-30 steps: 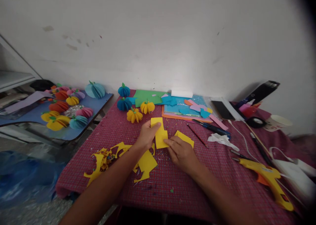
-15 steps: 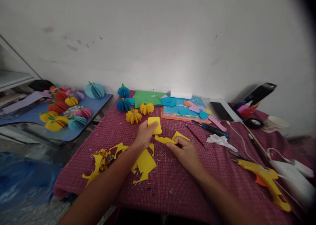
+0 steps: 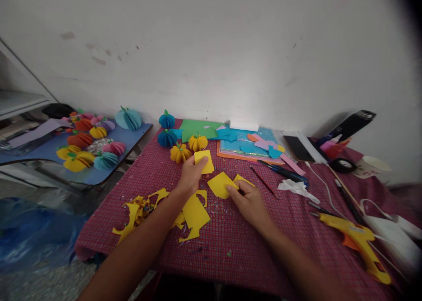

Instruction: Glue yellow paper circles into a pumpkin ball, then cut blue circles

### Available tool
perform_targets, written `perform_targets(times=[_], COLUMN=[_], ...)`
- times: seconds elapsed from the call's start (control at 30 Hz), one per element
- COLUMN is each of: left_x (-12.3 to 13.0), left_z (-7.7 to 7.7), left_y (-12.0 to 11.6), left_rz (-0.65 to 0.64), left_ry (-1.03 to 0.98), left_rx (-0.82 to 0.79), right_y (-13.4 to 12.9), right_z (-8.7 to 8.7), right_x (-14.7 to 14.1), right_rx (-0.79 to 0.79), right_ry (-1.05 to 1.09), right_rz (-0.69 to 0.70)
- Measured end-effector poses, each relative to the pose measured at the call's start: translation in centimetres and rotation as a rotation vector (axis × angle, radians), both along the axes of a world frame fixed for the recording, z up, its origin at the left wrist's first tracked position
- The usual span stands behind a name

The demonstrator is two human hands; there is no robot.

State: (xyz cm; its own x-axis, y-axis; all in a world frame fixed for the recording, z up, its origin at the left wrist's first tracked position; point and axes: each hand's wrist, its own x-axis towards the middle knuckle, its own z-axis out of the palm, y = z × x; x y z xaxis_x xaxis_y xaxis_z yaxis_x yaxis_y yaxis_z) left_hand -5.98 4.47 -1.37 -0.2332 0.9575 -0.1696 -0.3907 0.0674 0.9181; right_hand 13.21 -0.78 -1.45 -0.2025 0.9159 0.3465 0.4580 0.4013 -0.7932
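Note:
My left hand (image 3: 191,174) pinches a small stack of square yellow paper (image 3: 203,161), thumb on top, over the middle of the table. To its right, my right hand (image 3: 248,200) grips another yellow paper piece (image 3: 221,185) between thumb and fingers, its face turned up toward me. Beyond the right fingers a further yellow piece (image 3: 243,180) shows; whether it is held or lies on the cloth I cannot tell. Yellow paper offcuts (image 3: 195,213) with curved cut-outs lie near my left forearm, partly hidden by it. Two yellow paper pumpkins (image 3: 180,152) stand just behind my left hand.
A hot glue gun (image 3: 354,239) lies at the right, by a white cable. A pencil (image 3: 263,182), a crumpled tissue (image 3: 298,189) and a phone (image 3: 298,148) are farther back. Coloured sheets (image 3: 227,151) lie along the wall. Paper pumpkins (image 3: 79,139) cover part of a blue table at left.
The yellow piece in my right hand has tilted from nearly edge-on to face-up. My left hand has shifted slightly up with its stack. The camera view has turned a little.

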Motion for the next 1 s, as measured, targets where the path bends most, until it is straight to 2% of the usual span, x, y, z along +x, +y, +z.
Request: perform_targets(times=[0.07,0.23,0.37,0.53,0.73,1.0], left_x=[0.0,-0.3,-0.3,-0.2,-0.3,-0.3], left_z=[0.1,0.2,0.4,0.5,0.7,0.9], left_y=[0.0,0.1,0.1,0.0,-0.2,-0.2], left_rz=[0.009,0.032,0.046,0.034,0.030,0.028], left_ry=[0.001,0.000,-0.022,-0.034,-0.020,0.002], left_rx=[0.000,-0.001,0.031,0.022,0.020,0.017], right_y=[0.0,-0.7,-1.4,-1.8,-1.6,-1.4], right_z=[0.1,-0.3,-1.2,-1.6,-0.4,-0.1], right_x=[0.1,-0.4,-1.2,-1.4,-0.3,0.5], right_rx=[0.080,0.350,0.465,0.466,0.344,0.359], right_ry=[-0.026,-0.149,-0.265,-0.340,-0.362,-0.324], right_rz=[0.035,0.251,0.335,0.449,0.559,0.541])
